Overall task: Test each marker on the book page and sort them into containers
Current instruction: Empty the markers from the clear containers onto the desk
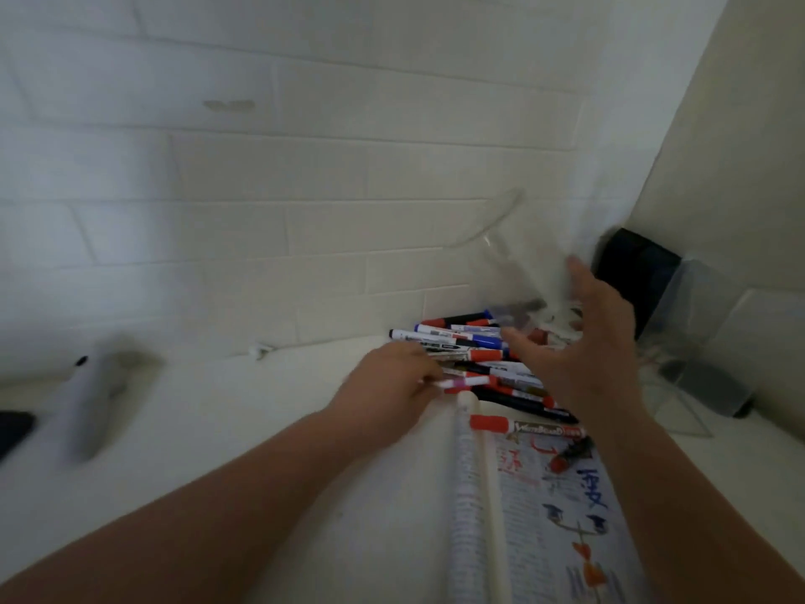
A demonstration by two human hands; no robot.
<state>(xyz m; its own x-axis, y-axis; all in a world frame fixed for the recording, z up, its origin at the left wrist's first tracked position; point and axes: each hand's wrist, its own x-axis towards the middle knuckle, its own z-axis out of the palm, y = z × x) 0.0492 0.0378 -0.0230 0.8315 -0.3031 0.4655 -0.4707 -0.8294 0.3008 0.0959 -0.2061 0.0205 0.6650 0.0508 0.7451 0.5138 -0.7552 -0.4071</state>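
Note:
A pile of several whiteboard markers [475, 346] with red, blue and black caps lies on the white table by the tiled wall. My left hand [387, 385] reaches into the pile's near side and its fingertips pinch a red-capped marker [468, 381]. My right hand [583, 346] is raised over the pile, thumb and fingers wrapped round a tilted, blurred clear container [514, 246]. An open book [553, 529] lies in front, its right page covered in red and blue scribbles. One red-capped marker [522, 427] rests across the top of the page, with a small dark marker [573, 453] below it.
A second clear container [692, 337] stands at the right, with a black object [631, 272] behind it in the corner. A blurred grey-white object [91, 398] and a black item [13, 429] lie at the left on the table.

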